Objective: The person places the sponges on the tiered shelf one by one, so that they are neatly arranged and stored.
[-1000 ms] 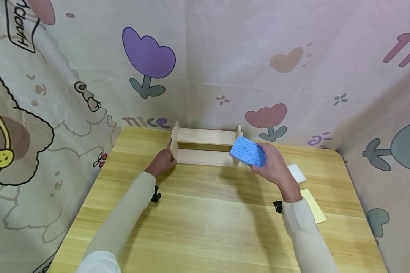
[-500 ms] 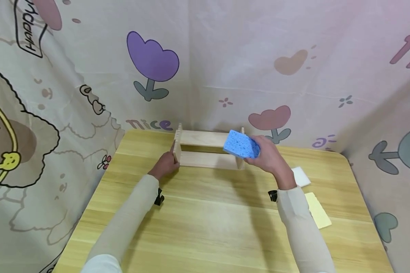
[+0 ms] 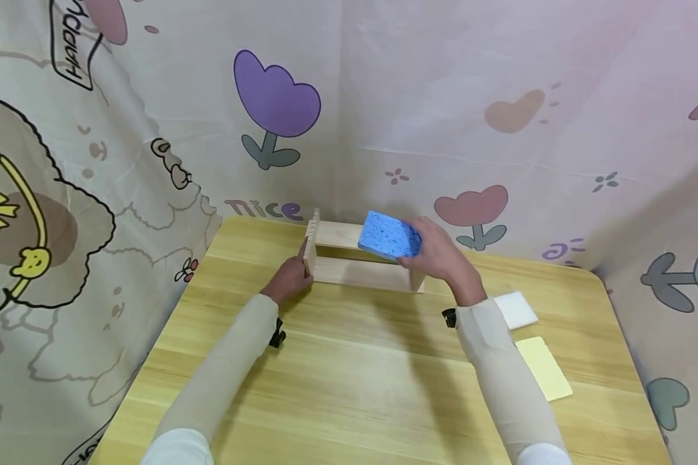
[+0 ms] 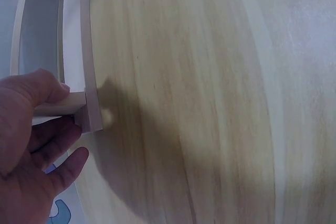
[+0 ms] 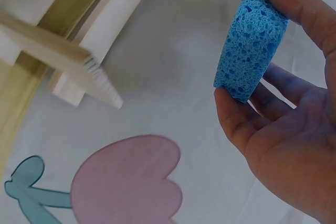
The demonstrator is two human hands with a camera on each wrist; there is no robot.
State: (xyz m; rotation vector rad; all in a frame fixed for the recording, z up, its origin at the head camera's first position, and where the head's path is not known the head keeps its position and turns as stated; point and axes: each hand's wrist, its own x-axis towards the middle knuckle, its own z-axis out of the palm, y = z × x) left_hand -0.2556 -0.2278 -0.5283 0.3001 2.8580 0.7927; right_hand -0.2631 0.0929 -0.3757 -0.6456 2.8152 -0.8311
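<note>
A small wooden rack (image 3: 360, 274) with two long slats and notched end pieces stands at the back of the table. My left hand (image 3: 289, 279) grips its left end piece; in the left wrist view the thumb lies on one side of that wood (image 4: 65, 103) and fingers on the other. My right hand (image 3: 439, 253) holds a porous blue sponge (image 3: 390, 236) above the right part of the rack, hiding part of the upper slat. The right wrist view shows the sponge (image 5: 254, 40) between thumb and fingers, apart from the rack's notched end (image 5: 97, 80).
On the right of the wooden table (image 3: 337, 387) lie a white flat block (image 3: 516, 310) and a pale yellow sheet-like piece (image 3: 543, 368), both near the right forearm. A printed cloth (image 3: 372, 97) hangs right behind the table's back edge.
My right hand has carried the sponge left, from the rack's right end to over its slats. My left hand keeps its grip on the rack. The head view has shifted slightly.
</note>
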